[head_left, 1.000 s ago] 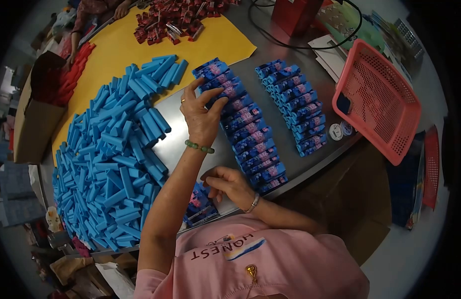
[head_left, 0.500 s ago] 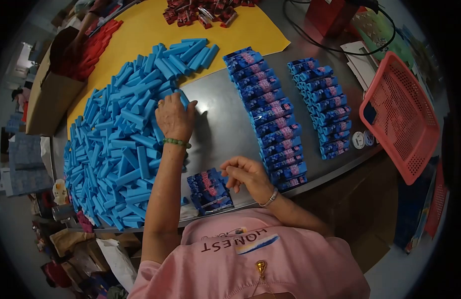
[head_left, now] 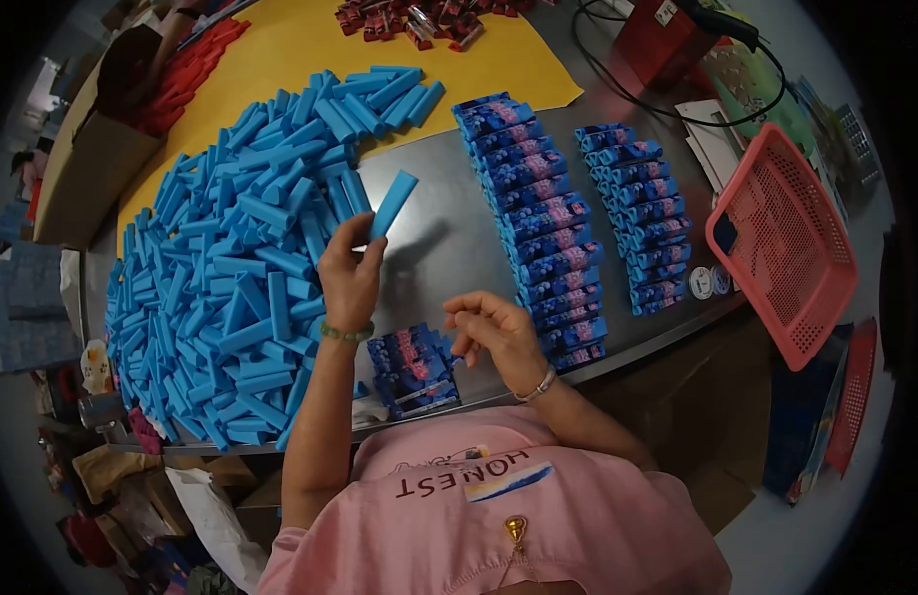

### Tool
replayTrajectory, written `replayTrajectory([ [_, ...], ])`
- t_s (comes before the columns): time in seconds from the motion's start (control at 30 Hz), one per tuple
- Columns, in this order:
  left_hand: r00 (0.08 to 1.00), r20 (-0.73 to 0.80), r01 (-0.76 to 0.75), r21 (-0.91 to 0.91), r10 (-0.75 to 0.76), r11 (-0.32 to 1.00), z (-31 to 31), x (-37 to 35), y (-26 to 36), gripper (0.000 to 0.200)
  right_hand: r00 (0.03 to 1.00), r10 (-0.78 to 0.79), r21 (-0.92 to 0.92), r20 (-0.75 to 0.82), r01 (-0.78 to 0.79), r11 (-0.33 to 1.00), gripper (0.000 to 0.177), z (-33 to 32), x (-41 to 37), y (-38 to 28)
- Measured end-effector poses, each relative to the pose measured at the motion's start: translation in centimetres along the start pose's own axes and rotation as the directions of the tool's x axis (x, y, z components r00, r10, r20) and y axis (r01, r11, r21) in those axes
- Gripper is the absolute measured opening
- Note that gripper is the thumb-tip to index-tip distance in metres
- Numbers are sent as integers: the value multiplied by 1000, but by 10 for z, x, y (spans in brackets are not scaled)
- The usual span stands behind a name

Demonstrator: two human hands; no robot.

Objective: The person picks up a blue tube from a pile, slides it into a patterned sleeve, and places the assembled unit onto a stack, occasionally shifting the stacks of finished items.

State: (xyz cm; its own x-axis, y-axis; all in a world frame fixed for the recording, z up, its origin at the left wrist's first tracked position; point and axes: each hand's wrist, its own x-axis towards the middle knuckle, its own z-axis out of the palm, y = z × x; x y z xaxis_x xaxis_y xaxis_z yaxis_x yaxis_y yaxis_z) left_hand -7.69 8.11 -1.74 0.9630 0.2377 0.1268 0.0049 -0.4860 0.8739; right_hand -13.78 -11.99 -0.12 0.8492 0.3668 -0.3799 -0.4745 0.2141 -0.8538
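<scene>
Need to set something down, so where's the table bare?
Widest: the metal tabletop between the blue heap and the long printed row, with the left hand holding a blue piece over its edge. A narrow strip separates the long row from the short printed row. Crowded: left, under the blue heap.

The left fingers (head_left: 351,230) pinch a blue stick (head_left: 393,204) near a heap of others (head_left: 243,266).
</scene>
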Motion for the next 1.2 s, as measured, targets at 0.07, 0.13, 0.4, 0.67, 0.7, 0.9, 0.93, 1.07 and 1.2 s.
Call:
replayTrajectory([
  [0.07, 988, 127, 133, -459, -83, 878, -15, -31, 4, 31, 1000, -11, -26, -17, 11, 1000, 24, 3, 3, -3],
  [0.13, 976, 188, 194, -535, -109, 822, -30, -59, 13, 31, 980, -192, -38, -51, 190, 981, 30, 8, 7, -7],
  [0.4, 980, 178, 178, -562, -91, 808, -40, -105, -1, 30, 937, -335, -92, 98, 344, 934, 29, 23, 6, -18],
  [0.67, 964, 78, -246, -101, 254, 964, -49, -105, 11, 35, 912, -381, -351, 151, 410, 842, 24, 25, 0, -13],
  [0.7, 966, 82, -235, -101, 244, 967, -48, -108, 14, 35, 916, -372, -350, 148, 400, 847, 24, 24, -1, -10],
  [0.9, 958, 264, -177, 226, 115, 958, -51, -110, 15, 37, 882, -468, -321, -50, 430, 844, 19, 15, -1, -11],
  [0.93, 925, 361, -232, 286, 120, 930, -49, -113, 12, 37, 886, -463, -341, -26, 427, 837, 19, 14, -2, -12],
  [1.07, 912, 410, -151, 337, -1, 929, -40, -118, -2, 28, 896, -444, -373, 8, 415, 830, 20, 12, -5, -9],
  [1.2, 917, 392, -197, 277, 76, 940, -38, -119, -7, 21, 894, -447, -377, 0, 414, 828, 19, 8, -5, -4],
])
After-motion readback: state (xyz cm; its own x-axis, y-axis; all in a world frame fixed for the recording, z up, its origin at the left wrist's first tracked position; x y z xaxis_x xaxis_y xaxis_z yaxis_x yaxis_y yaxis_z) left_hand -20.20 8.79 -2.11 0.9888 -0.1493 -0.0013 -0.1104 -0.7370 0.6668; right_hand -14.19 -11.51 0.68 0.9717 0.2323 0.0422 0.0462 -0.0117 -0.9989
